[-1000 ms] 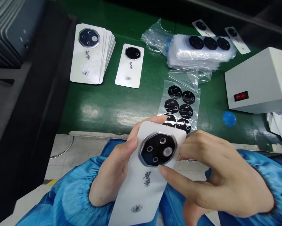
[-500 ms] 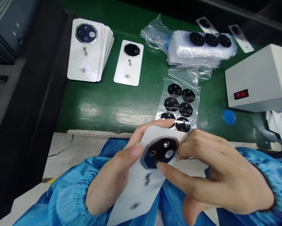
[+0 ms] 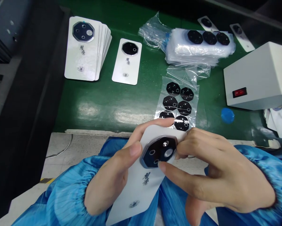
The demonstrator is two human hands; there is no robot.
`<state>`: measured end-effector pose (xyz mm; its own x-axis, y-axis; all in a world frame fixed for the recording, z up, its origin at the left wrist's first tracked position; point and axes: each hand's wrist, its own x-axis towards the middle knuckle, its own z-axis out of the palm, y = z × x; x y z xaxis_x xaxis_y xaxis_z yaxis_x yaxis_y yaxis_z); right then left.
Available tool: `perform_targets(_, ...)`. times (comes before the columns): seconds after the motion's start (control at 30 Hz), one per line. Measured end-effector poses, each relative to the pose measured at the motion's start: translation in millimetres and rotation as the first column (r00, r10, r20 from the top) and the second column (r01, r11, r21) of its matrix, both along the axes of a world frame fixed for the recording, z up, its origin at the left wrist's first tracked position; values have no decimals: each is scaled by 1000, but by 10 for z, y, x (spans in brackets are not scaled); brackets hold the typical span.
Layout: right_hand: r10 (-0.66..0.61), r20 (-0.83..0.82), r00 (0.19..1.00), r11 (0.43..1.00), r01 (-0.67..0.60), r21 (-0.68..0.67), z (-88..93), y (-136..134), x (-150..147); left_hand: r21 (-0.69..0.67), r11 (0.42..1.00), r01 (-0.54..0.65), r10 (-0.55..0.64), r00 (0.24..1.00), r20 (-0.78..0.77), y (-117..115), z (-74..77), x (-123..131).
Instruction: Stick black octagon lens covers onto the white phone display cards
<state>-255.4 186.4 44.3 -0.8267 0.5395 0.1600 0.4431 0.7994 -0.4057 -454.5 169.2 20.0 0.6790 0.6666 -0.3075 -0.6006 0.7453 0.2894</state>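
White panel (image 3: 135,188) — likely light, stiff; edges safest. Left hand (image 3: 113,175) grips nine-o'clock side; right hand (image 3: 230,179) at three o'clock — grip unclear.

Place: small-parts assembly workshop, by its look | before you: green workbench (image 3: 103,100) | far left: your stack of matching white panels (image 3: 92,59) | middle: your rows of black octagonal pieces (image 3: 170,103) | right: boxy machine (image 3: 246,72), red switch (image 3: 240,92)
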Motion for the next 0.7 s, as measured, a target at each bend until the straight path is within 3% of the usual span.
perform_targets(0.7, 5, 0, 1000, 999, -5, 53, -19, -26, 14, -24, 1000, -6, 4, 997, -79, -7, 41, 46)
